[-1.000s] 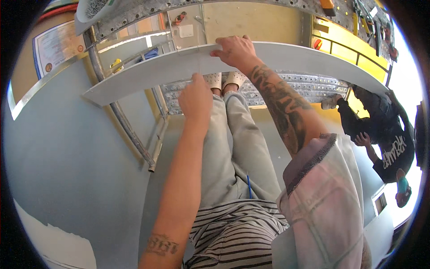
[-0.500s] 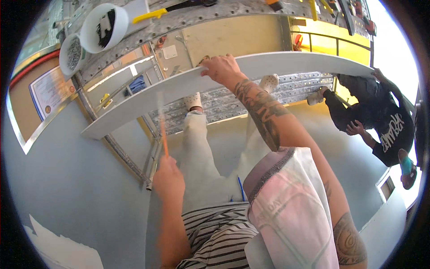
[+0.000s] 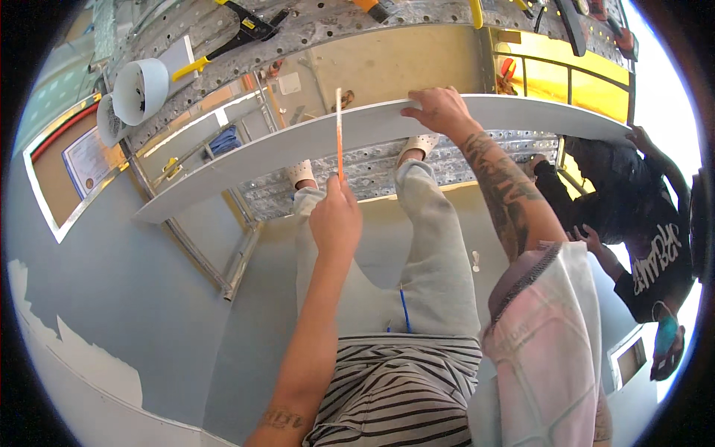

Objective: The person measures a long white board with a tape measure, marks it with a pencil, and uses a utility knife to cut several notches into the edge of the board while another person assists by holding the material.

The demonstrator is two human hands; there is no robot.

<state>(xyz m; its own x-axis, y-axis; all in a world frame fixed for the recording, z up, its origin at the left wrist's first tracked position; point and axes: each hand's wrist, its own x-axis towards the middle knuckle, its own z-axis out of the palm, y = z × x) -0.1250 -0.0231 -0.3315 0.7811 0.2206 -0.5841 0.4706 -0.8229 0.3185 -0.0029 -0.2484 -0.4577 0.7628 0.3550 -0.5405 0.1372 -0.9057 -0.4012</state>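
My left hand point(image 3: 335, 216) is closed on a long thin orange tool point(image 3: 339, 160) with a whitish upper end, held upright in front of a long white board point(image 3: 261, 153). My right hand point(image 3: 436, 112) grips the board's far edge, right of the tool. The board spans the view at a slant, over a perforated metal platform point(image 3: 484, 153) where my feet in cream clogs point(image 3: 421, 145) stand. At the board's right end, a co-worker's hand point(image 3: 637, 138) is on it. A blue slender object point(image 3: 404, 313) lies against my grey trousers.
Beyond the board a higher perforated metal deck point(image 3: 313, 33) holds white buckets point(image 3: 141, 89), a black-and-yellow clamp point(image 3: 249, 26) and other tools. Metal frame tubes point(image 3: 194, 253) stand at left. A co-worker in black point(image 3: 648, 253) is at right. Yellow panels point(image 3: 596, 86) sit behind a black railing.
My left hand dropped back, the orange tool coming into view, then moved up and right toward the board. My right hand shifted right along the edge. My feet are farther apart than a second ago.
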